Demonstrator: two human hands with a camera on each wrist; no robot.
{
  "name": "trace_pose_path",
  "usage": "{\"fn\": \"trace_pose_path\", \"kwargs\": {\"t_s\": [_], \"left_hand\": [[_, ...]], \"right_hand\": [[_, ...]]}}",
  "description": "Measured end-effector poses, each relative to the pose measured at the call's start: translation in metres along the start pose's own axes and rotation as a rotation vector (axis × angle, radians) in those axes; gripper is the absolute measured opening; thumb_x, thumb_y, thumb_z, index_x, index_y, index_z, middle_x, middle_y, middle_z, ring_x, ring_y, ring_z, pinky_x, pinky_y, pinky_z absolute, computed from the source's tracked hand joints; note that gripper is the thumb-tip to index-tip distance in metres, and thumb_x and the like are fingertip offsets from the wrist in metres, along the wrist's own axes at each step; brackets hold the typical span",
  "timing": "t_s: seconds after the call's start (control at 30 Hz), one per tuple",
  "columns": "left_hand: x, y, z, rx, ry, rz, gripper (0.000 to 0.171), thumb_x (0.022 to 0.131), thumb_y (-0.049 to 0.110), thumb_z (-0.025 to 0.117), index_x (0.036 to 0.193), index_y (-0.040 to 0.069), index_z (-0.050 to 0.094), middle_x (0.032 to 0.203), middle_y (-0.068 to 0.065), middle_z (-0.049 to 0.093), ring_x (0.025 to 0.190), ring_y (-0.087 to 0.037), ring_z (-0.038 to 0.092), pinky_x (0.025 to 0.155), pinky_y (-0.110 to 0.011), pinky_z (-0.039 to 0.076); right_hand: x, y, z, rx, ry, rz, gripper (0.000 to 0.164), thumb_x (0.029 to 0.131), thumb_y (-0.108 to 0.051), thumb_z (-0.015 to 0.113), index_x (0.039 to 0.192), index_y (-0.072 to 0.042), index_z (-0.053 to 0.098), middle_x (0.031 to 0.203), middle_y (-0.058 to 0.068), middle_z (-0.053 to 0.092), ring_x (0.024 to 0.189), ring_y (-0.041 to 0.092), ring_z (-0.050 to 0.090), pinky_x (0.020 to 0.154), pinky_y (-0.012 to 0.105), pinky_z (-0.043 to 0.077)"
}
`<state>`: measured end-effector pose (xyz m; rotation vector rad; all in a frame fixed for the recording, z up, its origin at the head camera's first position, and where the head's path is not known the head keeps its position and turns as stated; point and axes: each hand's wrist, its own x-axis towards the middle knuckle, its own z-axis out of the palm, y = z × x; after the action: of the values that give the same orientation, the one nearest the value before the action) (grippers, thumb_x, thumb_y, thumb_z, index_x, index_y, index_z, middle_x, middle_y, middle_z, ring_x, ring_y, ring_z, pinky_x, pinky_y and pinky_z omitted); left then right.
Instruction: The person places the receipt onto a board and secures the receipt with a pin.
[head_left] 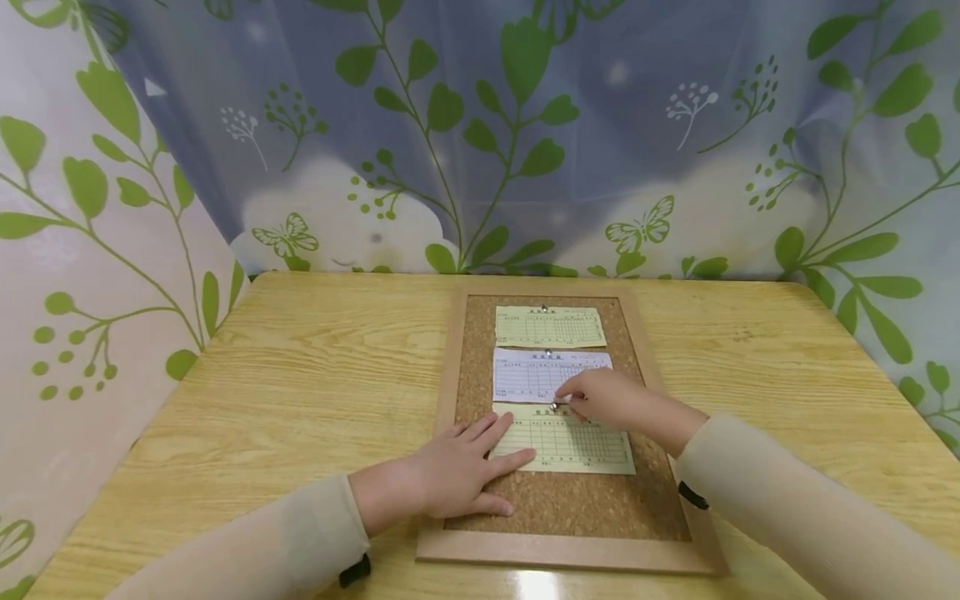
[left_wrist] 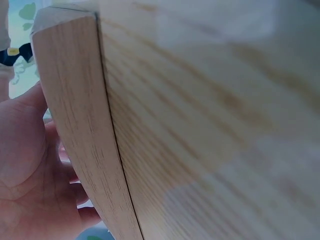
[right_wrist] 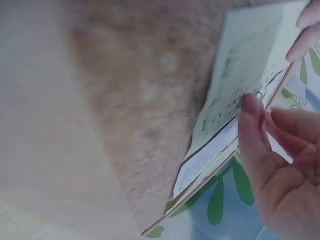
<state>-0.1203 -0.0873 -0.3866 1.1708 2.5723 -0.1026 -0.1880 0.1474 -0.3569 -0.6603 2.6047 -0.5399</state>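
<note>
A wood-framed cork board (head_left: 570, 504) lies on the table with three printed slips in a column. The top slip (head_left: 550, 327) is pale yellow, the middle slip (head_left: 517, 375) whitish, the bottom slip (head_left: 577, 450) pale yellow. My left hand (head_left: 457, 475) lies spread, its fingertips on the bottom slip's left side and the thumb over bare cork. My right hand (head_left: 603, 396) has its thumb and index finger at a silvery pushpin (head_left: 554, 407) on the bottom slip's top edge, seemingly pinching it. In the right wrist view, the fingertips partly hide that pin.
Pins hold the top edges of the upper slips: one pin (head_left: 544, 308) on the top slip, another pin (head_left: 548, 352) on the middle slip. The wood-grain table (head_left: 322, 358) extends around the board. A leaf-patterned curtain (head_left: 480, 125) hangs behind.
</note>
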Motion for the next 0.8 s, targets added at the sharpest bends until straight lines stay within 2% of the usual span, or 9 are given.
{"fn": "trace_pose_path", "kwargs": {"t_s": [0.07,0.13,0.2,0.27,0.33,0.43,0.63,0.8], "left_hand": [[0.000,0.000,-0.001,-0.001,-0.001,-0.001,0.069,0.089,0.066,0.026,0.149,0.036,0.011,0.155,-0.013,-0.001,0.141,-0.028,0.003,0.108,-0.050,0.021],[-0.001,0.000,-0.001,0.002,-0.002,-0.002,0.069,0.089,0.066,0.026,0.149,0.036,0.011,0.155,-0.013,-0.001,0.141,-0.028,0.003,0.108,-0.050,0.021],[-0.001,0.000,-0.002,0.013,-0.003,-0.003,0.069,0.089,0.066,0.026,0.149,0.035,0.012,0.155,-0.013,-0.001,0.141,-0.028,0.003,0.108,-0.050,0.021],[-0.002,0.001,-0.002,0.023,-0.005,-0.005,0.069,0.089,0.066,0.026,0.149,0.035,0.012,0.155,-0.013,0.000,0.141,-0.028,0.004,0.108,-0.050,0.021],[-0.002,0.000,-0.002,0.029,-0.004,-0.006,0.069,0.089,0.066,0.025,0.149,0.035,0.012,0.155,-0.012,0.000,0.141,-0.028,0.004,0.107,-0.050,0.021],[-0.002,0.000,-0.002,0.029,-0.002,-0.002,0.069,0.089,0.066,0.025,0.149,0.035,0.012,0.155,-0.012,0.000,0.141,-0.028,0.004,0.107,-0.050,0.022],[-0.001,0.001,-0.003,0.025,-0.006,0.003,0.069,0.089,0.066,0.025,0.149,0.036,0.011,0.155,-0.012,0.000,0.141,-0.028,0.004,0.107,-0.049,0.022],[0.000,0.001,-0.003,0.029,-0.007,0.006,0.069,0.089,0.066,0.024,0.149,0.036,0.011,0.155,-0.012,0.000,0.141,-0.028,0.004,0.107,-0.049,0.022]], "right_hand": [[-0.007,0.000,0.003,-0.072,-0.002,-0.031,0.031,0.094,-0.002,0.050,0.122,-0.002,0.061,0.072,0.004,0.060,0.049,0.009,0.035,0.047,0.024,0.033],[-0.012,0.001,0.006,-0.134,-0.017,-0.068,0.037,0.093,0.000,0.051,0.130,-0.003,0.055,0.075,0.003,0.058,0.052,0.010,0.036,0.049,0.024,0.035],[-0.017,0.000,0.010,-0.181,-0.038,-0.080,0.044,0.093,0.000,0.051,0.137,-0.005,0.047,0.075,0.003,0.054,0.056,0.012,0.040,0.052,0.027,0.038],[-0.021,-0.001,0.012,-0.231,-0.060,-0.084,0.047,0.094,-0.001,0.051,0.140,-0.006,0.043,0.086,0.007,0.056,0.067,0.017,0.052,0.060,0.033,0.045],[-0.023,-0.003,0.014,-0.268,-0.078,-0.083,0.049,0.095,-0.003,0.049,0.142,-0.008,0.040,0.097,0.012,0.057,0.077,0.022,0.056,0.067,0.039,0.048],[-0.026,-0.004,0.014,-0.286,-0.090,-0.095,0.046,0.096,-0.004,0.047,0.142,-0.008,0.040,0.107,0.019,0.056,0.087,0.027,0.058,0.076,0.045,0.048],[-0.026,-0.003,0.013,-0.233,-0.123,-0.088,0.049,0.096,-0.003,0.047,0.144,-0.007,0.037,0.104,0.016,0.055,0.079,0.019,0.053,0.072,0.040,0.047],[-0.027,-0.003,0.014,-0.233,-0.124,-0.088,0.051,0.095,-0.002,0.047,0.144,-0.007,0.035,0.108,0.019,0.054,0.083,0.024,0.055,0.074,0.043,0.048]]}}
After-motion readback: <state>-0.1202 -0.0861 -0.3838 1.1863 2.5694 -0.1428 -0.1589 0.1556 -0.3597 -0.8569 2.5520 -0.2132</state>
